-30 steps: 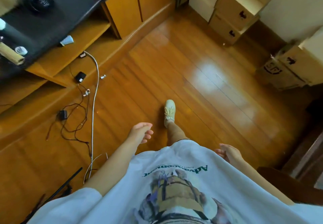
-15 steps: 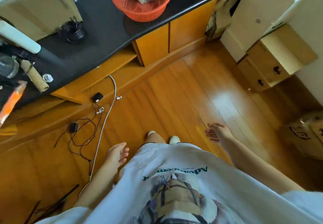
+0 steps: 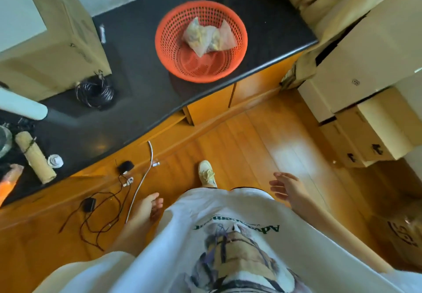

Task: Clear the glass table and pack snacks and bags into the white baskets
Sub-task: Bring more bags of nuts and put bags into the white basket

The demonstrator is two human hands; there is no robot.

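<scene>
Two clear plastic snack bags [image 3: 209, 37] with yellowish contents lie together inside a round orange plastic mesh basket [image 3: 173, 57], leaning toward its far right wall. The basket stands on a glossy black counter [image 3: 141, 82], near the counter's curved front edge and above orange wooden cabinet doors [image 3: 210, 107].

Both hands hang low over the wooden plank floor [image 3: 246, 142], well apart from the basket and holding nothing. The left hand [image 3: 148, 208] hangs beside the hem of a white printed T-shirt [image 3: 228, 235], its fingers loosely curled. The right hand [image 3: 285, 188] is held out from the body with its fingers spread and relaxed. Between the hands a pale cream sneaker [image 3: 206, 174] is planted on the floor, toe toward the counter.

On the counter to the left of the basket sits a coil of black cable [image 3: 94, 92], just in front of a large tan cardboard box [image 3: 57, 48]. Further left lie a white cylinder [image 3: 21, 106], a rolled tan mat tied with string [image 3: 35, 156] and a small white cap-like object [image 3: 55, 160]. Black cords with small adapters [image 3: 100, 203] and a white cable [image 3: 142, 178] trail over the floor below the counter's edge. Stacked cardboard boxes [image 3: 365, 119] fill the right side.
</scene>
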